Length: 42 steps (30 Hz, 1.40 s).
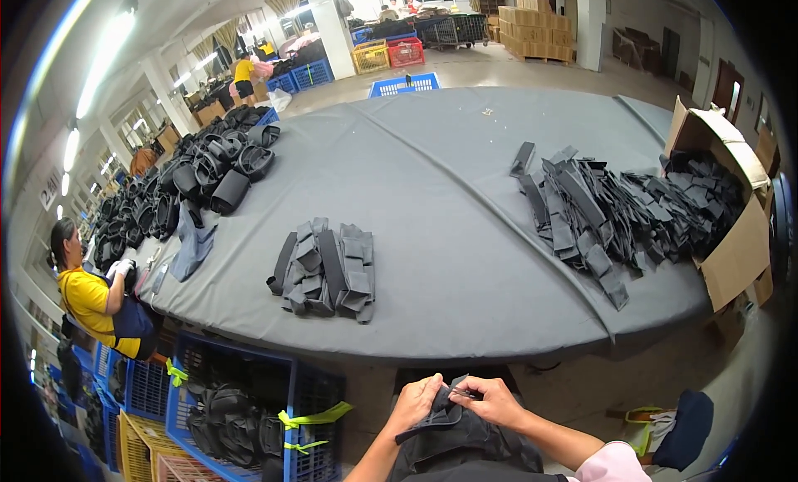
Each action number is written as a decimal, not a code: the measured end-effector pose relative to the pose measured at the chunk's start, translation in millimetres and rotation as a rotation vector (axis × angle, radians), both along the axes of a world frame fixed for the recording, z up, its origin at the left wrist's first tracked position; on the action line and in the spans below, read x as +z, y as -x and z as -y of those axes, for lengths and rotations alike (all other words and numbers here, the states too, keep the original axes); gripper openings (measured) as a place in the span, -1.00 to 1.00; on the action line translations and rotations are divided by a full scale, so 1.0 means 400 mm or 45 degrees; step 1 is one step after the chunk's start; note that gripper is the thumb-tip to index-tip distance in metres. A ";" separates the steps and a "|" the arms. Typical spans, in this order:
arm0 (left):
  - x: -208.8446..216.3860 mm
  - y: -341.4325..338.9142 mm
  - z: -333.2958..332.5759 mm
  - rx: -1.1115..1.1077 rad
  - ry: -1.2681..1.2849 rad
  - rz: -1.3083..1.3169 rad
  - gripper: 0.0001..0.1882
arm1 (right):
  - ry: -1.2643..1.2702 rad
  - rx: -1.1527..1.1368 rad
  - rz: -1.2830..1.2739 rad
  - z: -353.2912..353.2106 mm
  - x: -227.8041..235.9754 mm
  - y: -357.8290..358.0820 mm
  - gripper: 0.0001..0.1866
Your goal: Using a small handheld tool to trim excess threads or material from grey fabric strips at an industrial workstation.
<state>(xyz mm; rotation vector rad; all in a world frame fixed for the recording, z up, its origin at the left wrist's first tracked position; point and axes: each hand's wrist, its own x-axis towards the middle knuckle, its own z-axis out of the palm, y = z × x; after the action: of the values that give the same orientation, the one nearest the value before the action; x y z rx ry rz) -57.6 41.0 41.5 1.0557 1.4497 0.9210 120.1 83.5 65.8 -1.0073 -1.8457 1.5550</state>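
Cool white light comes from long fluorescent ceiling tubes [105,62], which glare almost featureless at the upper left, and spreads evenly over the broad table covered in smooth grey sheeting [432,258], while the grey concrete-like floor [573,391] under its near edge falls into dim shadow. The dark, limp fabric piece [445,414] at lower middle blends into the black cloth [465,457] beneath. Fisheye distortion bows the table's edges, the corners go black, and stacked brown cardboard cartons [532,33] far back look soft.
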 end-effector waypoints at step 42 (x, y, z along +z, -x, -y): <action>-0.009 -0.046 -0.029 -0.032 0.041 0.119 -0.53 | 0.397 -0.055 -0.302 -0.067 -0.027 -0.052 -0.83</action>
<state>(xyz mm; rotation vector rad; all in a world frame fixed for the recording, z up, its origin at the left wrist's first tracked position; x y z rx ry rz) -39.3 52.8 37.7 0.9922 1.3666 0.9149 140.9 110.3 55.0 -0.9390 -1.4420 1.8856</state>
